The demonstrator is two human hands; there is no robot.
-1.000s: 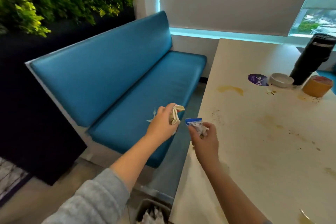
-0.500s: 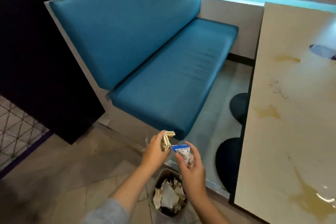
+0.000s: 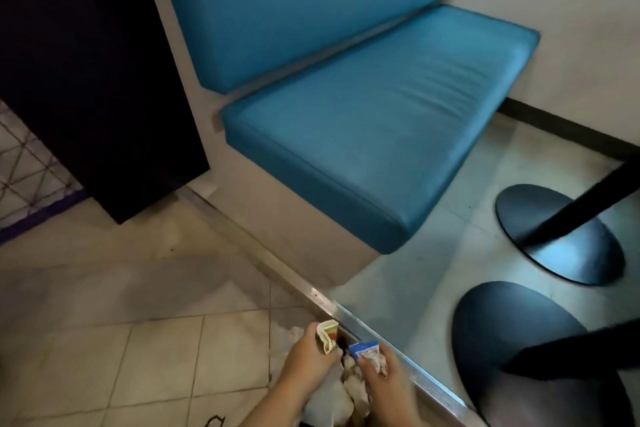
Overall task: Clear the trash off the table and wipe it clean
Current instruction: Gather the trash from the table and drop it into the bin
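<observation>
My left hand [image 3: 308, 355] grips a crumpled cream wrapper [image 3: 328, 336] low at the bottom of the head view. Just to its right, my right hand [image 3: 384, 381] pinches a small blue-and-white packet [image 3: 365, 352]. Both hands hover right above a trash bin holding crumpled white paper [image 3: 341, 395]; the bin's rim is mostly hidden under my hands. The table top is out of view.
A blue padded bench [image 3: 374, 128] fills the upper middle. Two round black table bases [image 3: 554, 236] [image 3: 519, 350] with black posts stand on the grey floor at right. A metal floor strip [image 3: 398, 350] runs diagonally past the bin. A dark planter box [image 3: 97, 73] stands at left.
My view has tipped down from the table to the floor. Both hands have lowered with their trash until they sit just above the bin, and the table top has left the frame.
</observation>
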